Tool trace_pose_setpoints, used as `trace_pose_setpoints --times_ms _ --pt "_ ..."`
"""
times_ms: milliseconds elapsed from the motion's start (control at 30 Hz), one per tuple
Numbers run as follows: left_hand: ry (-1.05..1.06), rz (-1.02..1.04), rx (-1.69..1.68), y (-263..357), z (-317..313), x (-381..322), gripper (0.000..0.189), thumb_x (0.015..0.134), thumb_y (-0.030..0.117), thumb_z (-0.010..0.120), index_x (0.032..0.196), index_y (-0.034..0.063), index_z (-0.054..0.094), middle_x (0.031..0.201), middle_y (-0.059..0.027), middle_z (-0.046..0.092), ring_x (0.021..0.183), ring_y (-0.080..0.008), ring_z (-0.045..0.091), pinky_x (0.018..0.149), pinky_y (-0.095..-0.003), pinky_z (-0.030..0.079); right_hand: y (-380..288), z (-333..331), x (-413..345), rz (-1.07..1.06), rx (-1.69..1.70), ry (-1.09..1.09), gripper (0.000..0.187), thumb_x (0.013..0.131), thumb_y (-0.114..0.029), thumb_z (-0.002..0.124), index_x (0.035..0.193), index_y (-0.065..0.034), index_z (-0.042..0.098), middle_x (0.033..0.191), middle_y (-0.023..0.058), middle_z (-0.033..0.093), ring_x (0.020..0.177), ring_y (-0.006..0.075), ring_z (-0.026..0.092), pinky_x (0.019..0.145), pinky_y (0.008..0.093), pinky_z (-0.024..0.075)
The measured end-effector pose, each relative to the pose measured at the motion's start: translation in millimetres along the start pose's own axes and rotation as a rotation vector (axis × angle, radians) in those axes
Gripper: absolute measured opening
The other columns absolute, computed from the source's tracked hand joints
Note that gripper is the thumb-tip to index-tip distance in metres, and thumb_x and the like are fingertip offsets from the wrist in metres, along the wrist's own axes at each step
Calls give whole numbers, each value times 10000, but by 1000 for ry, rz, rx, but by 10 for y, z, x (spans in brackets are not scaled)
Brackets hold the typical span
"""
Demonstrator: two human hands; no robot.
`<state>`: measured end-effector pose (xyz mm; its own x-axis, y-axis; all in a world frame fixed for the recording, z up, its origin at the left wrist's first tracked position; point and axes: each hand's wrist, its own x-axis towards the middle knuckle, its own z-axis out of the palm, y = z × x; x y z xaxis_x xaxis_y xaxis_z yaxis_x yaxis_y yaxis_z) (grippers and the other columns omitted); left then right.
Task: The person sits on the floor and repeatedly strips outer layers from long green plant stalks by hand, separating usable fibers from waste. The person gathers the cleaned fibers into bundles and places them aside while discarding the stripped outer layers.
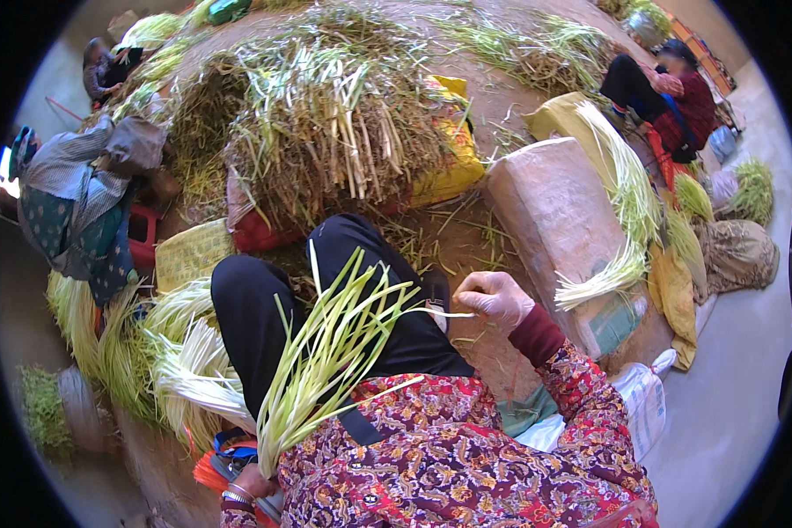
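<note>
My left hand [256, 482], with bangles at the wrist, is shut on the lower end of a bunch of pale green stems [336, 343] that look like garlic scapes. The bunch fans out over my lap and dark trousers [396, 330]. My right hand [498, 297], in a thin pale glove, is held with curled fingers just right of the bunch. One whitish stem end [454, 315] reaches out to just below its thumb; whether the fingers pinch it I cannot tell.
A big heap of leafy stalks [350, 119] lies ahead on yellow and red sacks. At right, pale stems [630, 218] lie along a covered bale [561, 224]. Bundled stems [195, 376] rest at left. Other people sit at left [72, 191], far left [105, 69] and right [680, 99].
</note>
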<state>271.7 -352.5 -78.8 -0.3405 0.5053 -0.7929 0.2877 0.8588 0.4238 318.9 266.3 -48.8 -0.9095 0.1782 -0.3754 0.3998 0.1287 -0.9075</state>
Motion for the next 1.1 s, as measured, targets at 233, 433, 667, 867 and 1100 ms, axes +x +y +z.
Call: trace_pose_setpoints --times_ms 233,433,667,867,1100 --pt "252 -98 -252 120 -163 -148 182 776 83 642 955 59 667 775 -74 676 686 -172 646 607 -331 516 19 -5 18 -8 178 263 221 936 -228 534 961 -32 634 683 4 585 503 37 455 467 182 367" --pt "1167 111 -538 512 -859 -623 168 878 150 600 865 -5 662 767 -37 644 701 -153 612 622 -311 501 -745 75 -91 -165 292 109 217 926 -206 552 980 -15 639 715 22 618 552 48 508 507 181 401" --pt "1594 31 230 1426 -1811 -963 195 836 220 612 850 25 615 764 -150 612 694 -316 626 602 -370 467 -1505 760 -310 -255 254 -630 258 917 -169 572 1098 7 627 885 68 663 784 108 601 729 247 487" --pt "1809 173 266 2139 -2181 -715 105 768 63 581 865 51 618 786 -150 619 715 -346 623 609 -387 478 -1661 1576 -106 -556 124 -942 399 890 -230 650 1197 9 561 1098 95 629 1026 142 578 905 288 459" --pt "1703 285 398 2722 -2070 -134 107 828 149 558 882 65 595 743 -128 605 665 -337 608 569 -415 466 -1741 1881 513 -847 449 -601 872 751 -378 766 1411 -17 325 1250 120 523 1139 208 516 1001 365 388"
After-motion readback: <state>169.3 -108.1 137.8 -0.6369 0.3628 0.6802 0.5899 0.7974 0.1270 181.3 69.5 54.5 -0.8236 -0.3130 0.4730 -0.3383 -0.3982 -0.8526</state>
